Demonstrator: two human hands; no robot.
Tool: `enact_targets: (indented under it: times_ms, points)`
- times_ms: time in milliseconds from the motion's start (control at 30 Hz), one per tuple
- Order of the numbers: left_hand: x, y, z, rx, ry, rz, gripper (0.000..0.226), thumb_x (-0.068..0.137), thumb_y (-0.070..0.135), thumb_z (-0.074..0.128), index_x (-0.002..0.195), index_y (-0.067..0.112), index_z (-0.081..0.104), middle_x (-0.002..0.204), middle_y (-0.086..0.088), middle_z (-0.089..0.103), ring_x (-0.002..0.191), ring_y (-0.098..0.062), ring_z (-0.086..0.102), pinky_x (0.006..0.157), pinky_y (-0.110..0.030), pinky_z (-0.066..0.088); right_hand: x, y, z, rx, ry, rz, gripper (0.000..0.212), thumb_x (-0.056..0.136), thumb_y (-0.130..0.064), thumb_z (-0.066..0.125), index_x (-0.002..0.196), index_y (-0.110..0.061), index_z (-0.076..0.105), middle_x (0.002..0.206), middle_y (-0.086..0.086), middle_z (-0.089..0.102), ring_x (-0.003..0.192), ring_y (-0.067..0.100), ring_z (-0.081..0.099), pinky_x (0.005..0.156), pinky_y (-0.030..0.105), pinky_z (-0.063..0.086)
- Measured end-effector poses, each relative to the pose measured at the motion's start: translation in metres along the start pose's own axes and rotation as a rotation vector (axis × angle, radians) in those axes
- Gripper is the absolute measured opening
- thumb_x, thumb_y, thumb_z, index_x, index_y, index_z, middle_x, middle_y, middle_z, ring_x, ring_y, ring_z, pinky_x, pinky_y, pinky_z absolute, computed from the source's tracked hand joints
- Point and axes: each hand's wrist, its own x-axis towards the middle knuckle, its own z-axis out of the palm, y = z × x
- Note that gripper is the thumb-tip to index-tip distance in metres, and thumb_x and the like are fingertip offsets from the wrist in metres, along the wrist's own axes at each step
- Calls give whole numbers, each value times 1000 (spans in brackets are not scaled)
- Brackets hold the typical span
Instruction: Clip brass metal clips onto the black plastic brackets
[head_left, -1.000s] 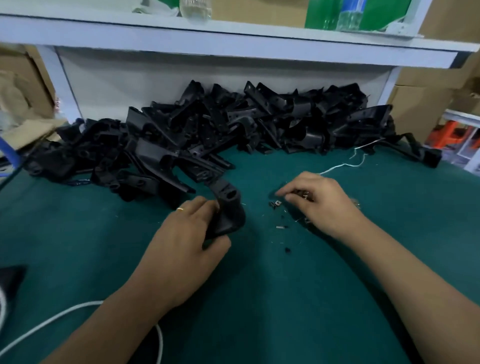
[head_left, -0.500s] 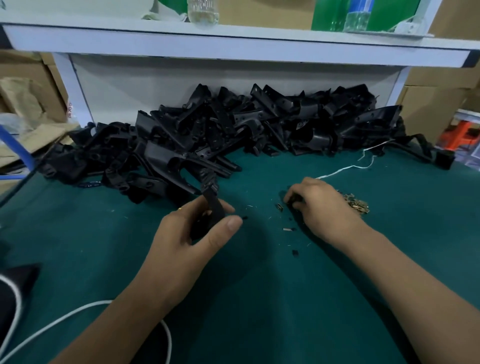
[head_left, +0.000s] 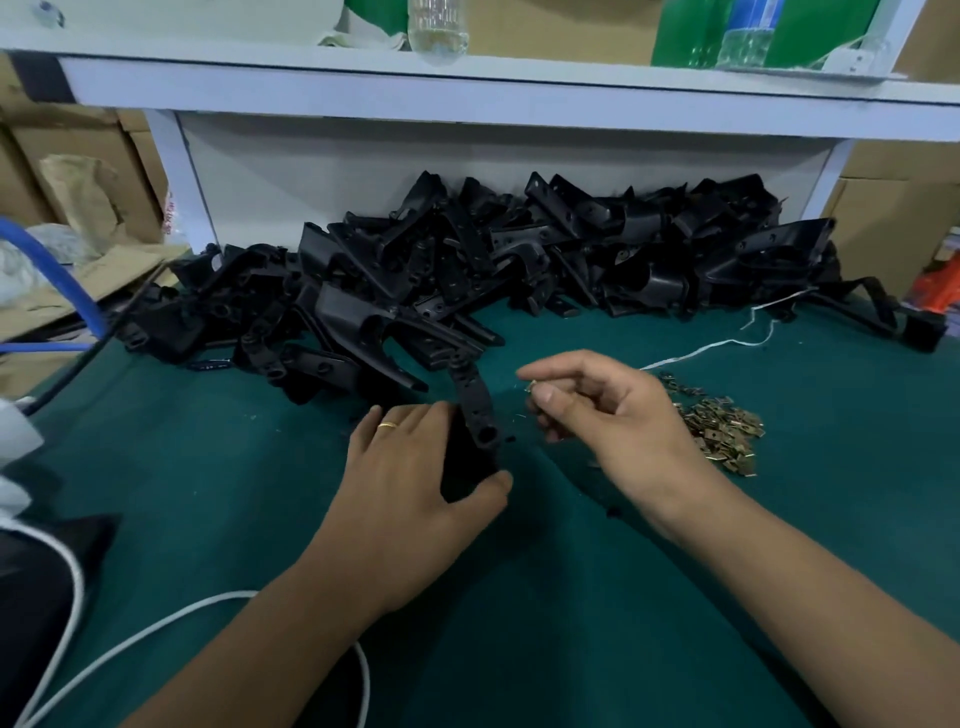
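Left hand (head_left: 415, 467): I'm gripping one black bracket (head_left: 475, 415) upright over the green worktop (head_left: 571, 623).
Right hand (head_left: 613, 415): pinching a brass clip (head_left: 532, 385) just beside it.
Clip pile (head_left: 719, 431): right of my hands.

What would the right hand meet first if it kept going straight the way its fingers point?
Probably the black bracket that the left hand holds upright: the right hand, pinching a brass clip, points left at it. Depth is unclear.

Bracket (head_left: 475, 415) base hidden in left hand (head_left: 410, 483); clip (head_left: 532, 385) tiny, blurred.
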Motion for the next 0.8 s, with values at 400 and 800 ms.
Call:
enact_targets:
  times_ms: [400, 800]
  points:
    - [6, -10, 1, 175, -13, 122, 32, 82, 35, 58, 110, 26, 48, 109, 15, 57, 116, -8, 50, 128, -37, 0, -2, -2, 4, 224, -38, 83, 13, 82, -19, 80, 94, -14, 77, 87, 11, 75, 73, 18, 71, 68, 26, 58]
    - [0, -7, 1, -123, -123, 126, 40, 84, 74, 54, 103, 38, 53, 102, 24, 54, 110, 2, 50, 122, -44, 24, -6, 0, 8, 261, -106, 95, 16, 92, -6, 72, 105, 3, 72, 94, 19, 73, 84, 25, 69, 78, 29, 58]
